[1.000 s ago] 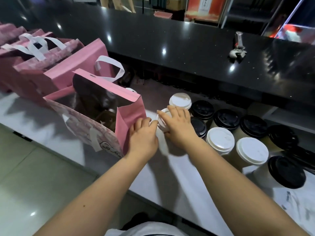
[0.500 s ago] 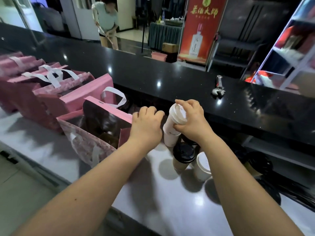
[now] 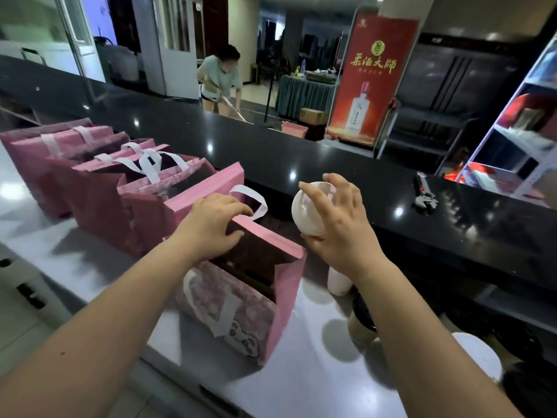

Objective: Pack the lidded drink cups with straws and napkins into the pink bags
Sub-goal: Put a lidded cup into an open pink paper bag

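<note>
the right hand has its grip clamped on a white-lidded cup, lifted just right of the open pink bag. the left hand holds the bag rim, fingers seemingly closed. next: lower the cup inside, upright.

The person's 2 forearms are bare to the frame edge, no sleeves showing. The left hand and right hand wear nothing.
</note>
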